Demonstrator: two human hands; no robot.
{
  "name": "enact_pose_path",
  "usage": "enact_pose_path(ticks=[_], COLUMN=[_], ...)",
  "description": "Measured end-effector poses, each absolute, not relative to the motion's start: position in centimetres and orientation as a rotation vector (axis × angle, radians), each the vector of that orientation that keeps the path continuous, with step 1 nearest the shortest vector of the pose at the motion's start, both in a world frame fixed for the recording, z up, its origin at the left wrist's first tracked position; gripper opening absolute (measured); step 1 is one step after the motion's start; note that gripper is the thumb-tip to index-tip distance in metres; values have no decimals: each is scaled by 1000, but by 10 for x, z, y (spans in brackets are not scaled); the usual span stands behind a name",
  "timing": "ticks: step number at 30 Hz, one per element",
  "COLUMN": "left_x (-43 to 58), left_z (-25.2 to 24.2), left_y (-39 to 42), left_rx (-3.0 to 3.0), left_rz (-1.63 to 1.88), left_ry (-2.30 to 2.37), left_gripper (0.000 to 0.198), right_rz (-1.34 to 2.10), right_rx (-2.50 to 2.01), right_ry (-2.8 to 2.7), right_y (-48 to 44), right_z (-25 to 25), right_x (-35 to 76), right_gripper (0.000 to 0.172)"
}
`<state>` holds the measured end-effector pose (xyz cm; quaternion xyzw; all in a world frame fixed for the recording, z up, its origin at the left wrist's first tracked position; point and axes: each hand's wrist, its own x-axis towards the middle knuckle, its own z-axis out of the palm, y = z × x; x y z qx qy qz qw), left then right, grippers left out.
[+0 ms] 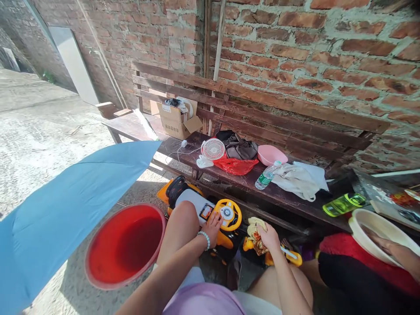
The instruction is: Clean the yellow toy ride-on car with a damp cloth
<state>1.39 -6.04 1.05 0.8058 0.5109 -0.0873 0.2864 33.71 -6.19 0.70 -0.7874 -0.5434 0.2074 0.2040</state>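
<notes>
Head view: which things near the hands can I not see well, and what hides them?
Head view:
Yellow toy ride-on car: lower body hidden by the left hand and knee.
Cloth: partly covered by the right hand.
Pale basin: cut off by the right edge.
Toy's small screen: too small to read.

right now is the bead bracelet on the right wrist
No, the pale bead bracelet is on the left wrist, just behind the left hand, which is at the yellow toy steering wheel.
</notes>
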Motion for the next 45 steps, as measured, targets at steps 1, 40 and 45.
enact_pose_path(ticks=[1,40,45], left_x=[14,9,10], left_z=[10,34,31], left_y=[-61,-55,-57], left_rx=[2157,2098,2138], left_rz=[-228,-253,-263], left_ry=[1368,1291,1302], left_gripper=[113,107,107], right_rz=[553,321,182], right_rx=[-2227,-2540,-2452], right_ry=[-1538,-2406,-2472], right_y=[-70,-51,-63], right_z=[5,93,84], right_x=[339,249,244], right_gripper=[49,31,25])
